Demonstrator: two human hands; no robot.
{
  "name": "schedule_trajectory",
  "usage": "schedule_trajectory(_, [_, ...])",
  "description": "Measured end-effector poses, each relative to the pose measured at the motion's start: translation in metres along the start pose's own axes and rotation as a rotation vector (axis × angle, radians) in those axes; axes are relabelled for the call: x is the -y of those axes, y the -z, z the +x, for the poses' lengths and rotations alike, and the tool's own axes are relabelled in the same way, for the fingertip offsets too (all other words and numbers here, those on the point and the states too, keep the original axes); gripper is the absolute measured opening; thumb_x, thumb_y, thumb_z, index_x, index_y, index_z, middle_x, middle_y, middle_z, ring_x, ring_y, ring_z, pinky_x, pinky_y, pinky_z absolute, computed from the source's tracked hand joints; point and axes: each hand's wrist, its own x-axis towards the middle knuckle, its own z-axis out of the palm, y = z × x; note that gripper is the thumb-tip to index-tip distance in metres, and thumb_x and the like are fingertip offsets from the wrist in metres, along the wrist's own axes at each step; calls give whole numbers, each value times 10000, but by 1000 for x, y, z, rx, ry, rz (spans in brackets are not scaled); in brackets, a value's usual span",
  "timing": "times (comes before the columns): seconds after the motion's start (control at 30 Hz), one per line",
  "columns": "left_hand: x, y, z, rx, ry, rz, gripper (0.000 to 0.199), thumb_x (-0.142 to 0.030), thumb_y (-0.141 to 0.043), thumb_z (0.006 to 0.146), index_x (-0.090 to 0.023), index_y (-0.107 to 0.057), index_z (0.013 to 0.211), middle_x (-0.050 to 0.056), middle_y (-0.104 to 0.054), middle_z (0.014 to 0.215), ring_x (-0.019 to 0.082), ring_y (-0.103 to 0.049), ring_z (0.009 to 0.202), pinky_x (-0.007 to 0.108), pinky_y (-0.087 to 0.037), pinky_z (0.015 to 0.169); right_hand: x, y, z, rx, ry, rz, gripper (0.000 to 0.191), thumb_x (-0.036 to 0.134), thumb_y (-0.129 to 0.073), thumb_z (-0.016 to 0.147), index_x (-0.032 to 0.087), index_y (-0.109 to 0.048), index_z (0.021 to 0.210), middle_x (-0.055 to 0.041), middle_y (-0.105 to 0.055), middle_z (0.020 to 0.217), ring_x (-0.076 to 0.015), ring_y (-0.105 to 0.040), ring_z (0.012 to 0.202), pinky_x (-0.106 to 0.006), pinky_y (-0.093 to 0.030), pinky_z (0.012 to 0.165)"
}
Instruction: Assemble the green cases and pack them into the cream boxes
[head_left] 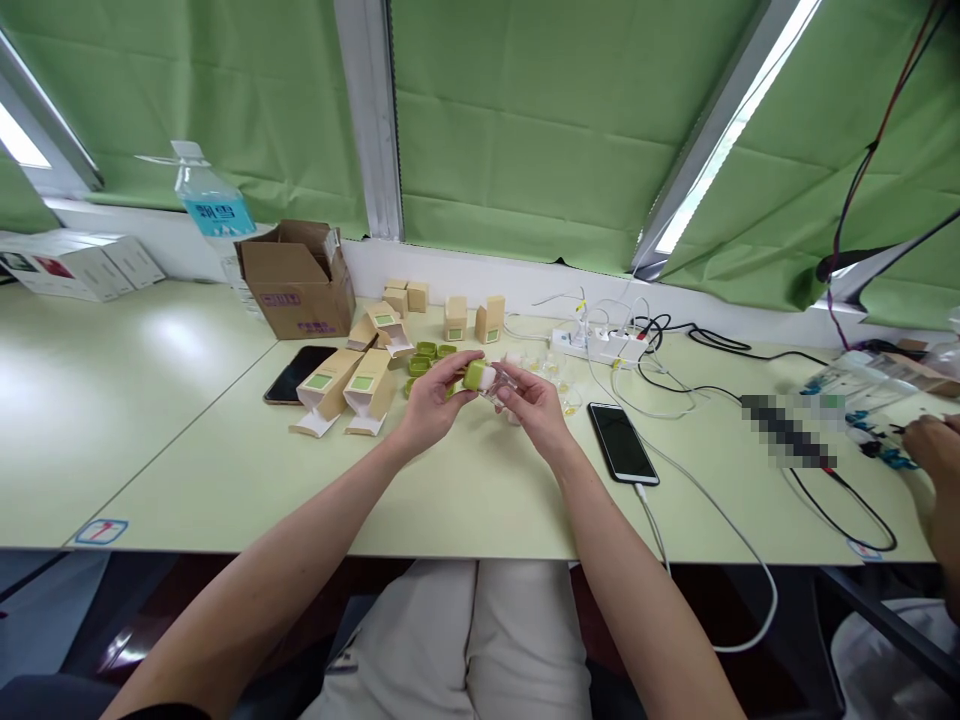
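Over the middle of the table, my left hand (435,405) pinches a small green cap (474,375) between thumb and fingers. A white part shows at the cap's inner end. Closed round a small clear container (501,384), my right hand (538,408) brings it end to end with the cap; whether they are joined I cannot tell. Several green caps (424,352) lie just beyond my left hand. Small clear pieces (551,368), some with yellow in them, stand beyond my right hand. Opened cardboard boxes (369,385) with green labels lie to the left.
A black phone (298,374) lies left, and a cabled phone (622,442) right. Behind are a brown carton (298,280), a large water bottle (214,205), small boxes (454,318) and a white power strip (600,346). Another person's hand (934,445) is at far right.
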Motion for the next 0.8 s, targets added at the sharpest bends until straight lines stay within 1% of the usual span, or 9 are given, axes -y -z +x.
schedule_trajectory(0.13, [2, 1, -2, 66, -59, 113, 500, -248, -747, 989, -279, -706, 1486, 121, -710, 1522, 302, -641, 1471, 494, -532, 1256, 3, -2, -1, 12, 2, -21, 692, 621, -961, 756, 245, -822, 1319, -60, -798, 1043, -173, -662, 792, -329, -581, 678])
schedule_trajectory(0.3, [2, 1, -5, 123, -87, 201, 575, -283, -707, 1027, -306, -618, 1595, 116, -653, 1615, 314, -594, 1538, 530, -483, 1306, 5, -4, -3, -15, -17, -42, 685, 614, -943, 780, 226, -817, 1330, -42, -770, 926, -158, -629, 723, -313, -546, 631])
schedule_trajectory(0.4, [-1, 1, -7, 125, -66, 208, 579, -311, -668, 1059, -316, -576, 1631, 121, -624, 1645, 315, -583, 1548, 524, -500, 1291, 2, -6, -2, -43, -28, -36, 711, 638, -956, 744, 217, -823, 1302, -47, -773, 928, -164, -636, 725, -323, -559, 639])
schedule_trajectory(0.53, [-6, 1, -8, 112, -65, 239, 510, -301, -615, 1086, -290, -611, 1596, 130, -657, 1604, 305, -620, 1506, 504, -550, 1239, -2, -7, -1, -64, -17, -34, 710, 646, -970, 717, 223, -831, 1271, -55, -793, 994, -157, -640, 737, -334, -580, 678])
schedule_trajectory(0.6, [-6, 2, -7, 120, -85, 271, 509, -294, -623, 1080, -276, -621, 1589, 129, -661, 1602, 306, -610, 1520, 520, -532, 1263, -3, -7, 0, -64, -13, -37, 707, 643, -971, 716, 227, -832, 1269, -55, -799, 1020, -154, -638, 739, -335, -584, 685])
schedule_trajectory(0.7, [-5, 2, -7, 132, -115, 303, 507, -287, -632, 1072, -281, -639, 1579, 119, -670, 1600, 311, -604, 1533, 554, -495, 1304, -3, -7, -1, -58, -14, -37, 687, 622, -973, 727, 229, -834, 1273, -36, -793, 967, -149, -633, 722, -332, -587, 689])
schedule_trajectory(0.8, [-6, 2, -8, 138, -130, 280, 529, -287, -637, 1068, -294, -626, 1597, 117, -661, 1611, 317, -599, 1540, 564, -479, 1317, -1, -7, -2, -53, -17, -28, 661, 606, -970, 741, 237, -836, 1272, -27, -791, 945, -156, -644, 724, -335, -592, 691])
